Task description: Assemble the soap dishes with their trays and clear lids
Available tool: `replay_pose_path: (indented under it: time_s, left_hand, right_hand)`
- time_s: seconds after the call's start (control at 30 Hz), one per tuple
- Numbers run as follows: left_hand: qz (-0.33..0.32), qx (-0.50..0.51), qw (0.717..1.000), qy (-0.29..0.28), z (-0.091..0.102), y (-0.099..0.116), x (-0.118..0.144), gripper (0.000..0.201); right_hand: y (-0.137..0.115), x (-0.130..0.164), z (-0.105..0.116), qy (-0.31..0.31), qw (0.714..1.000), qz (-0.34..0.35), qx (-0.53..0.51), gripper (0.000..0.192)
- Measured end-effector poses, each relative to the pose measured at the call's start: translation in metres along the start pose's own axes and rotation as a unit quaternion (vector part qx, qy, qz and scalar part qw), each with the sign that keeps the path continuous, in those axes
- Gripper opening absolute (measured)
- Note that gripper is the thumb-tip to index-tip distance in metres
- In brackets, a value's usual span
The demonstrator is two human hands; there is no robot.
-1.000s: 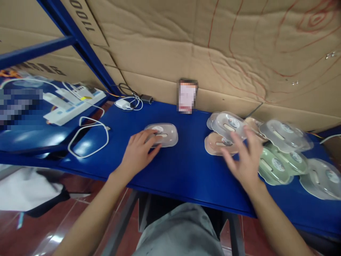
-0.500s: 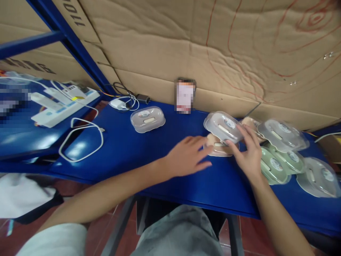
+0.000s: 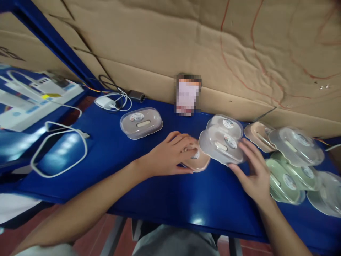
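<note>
Blue desk (image 3: 149, 185): L hand (image 3: 170, 158), fingers loosely apart, rests on peach box (image 3: 198, 161) mid-desk. R hand (image 3: 254, 172), fingers spread, touches clear box (image 3: 221, 145) just beside it.

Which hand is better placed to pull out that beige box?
Left. The left hand already rests on the beige box, fingers over its lid. The right hand touches the clear box lying partly over it, so it is probably occupied.
</note>
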State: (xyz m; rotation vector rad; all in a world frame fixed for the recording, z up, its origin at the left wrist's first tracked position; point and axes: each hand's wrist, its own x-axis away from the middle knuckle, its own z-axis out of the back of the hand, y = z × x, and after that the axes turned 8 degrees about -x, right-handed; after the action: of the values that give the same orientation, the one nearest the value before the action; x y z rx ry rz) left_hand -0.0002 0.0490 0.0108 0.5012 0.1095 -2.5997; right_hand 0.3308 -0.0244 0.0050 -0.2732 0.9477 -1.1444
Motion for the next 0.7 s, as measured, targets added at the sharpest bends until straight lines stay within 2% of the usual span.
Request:
replay_pose_path:
  time_s: [0.17,0.33,0.5,0.6,0.7]
  left_hand:
    - [0.057,0.067,0.995,-0.052,0.005,-0.021,0.002,0.051]
    - [0.142,0.097,0.98,-0.103,0.004,-0.027,0.004,0.06]
    - [0.208,0.072,0.975,-0.037,-0.012,-0.027,0.005,0.057]
    - [0.192,0.036,0.981,-0.012,-0.015,-0.023,0.005,0.052]
    - [0.149,-0.015,0.988,0.025,-0.007,-0.014,0.003,0.046]
  right_hand:
    - [0.002,0.0,-0.005,-0.046,0.999,0.008,0.01,0.064]
    - [0.01,-0.002,-0.002,-0.082,0.997,0.007,0.001,0.061]
    - [0.011,-0.004,0.008,-0.097,0.995,-0.034,-0.009,0.052]
    - [0.012,-0.004,0.011,-0.087,0.993,-0.073,-0.02,0.047]
    - [0.011,-0.005,0.01,-0.076,0.994,-0.084,0.006,0.043]
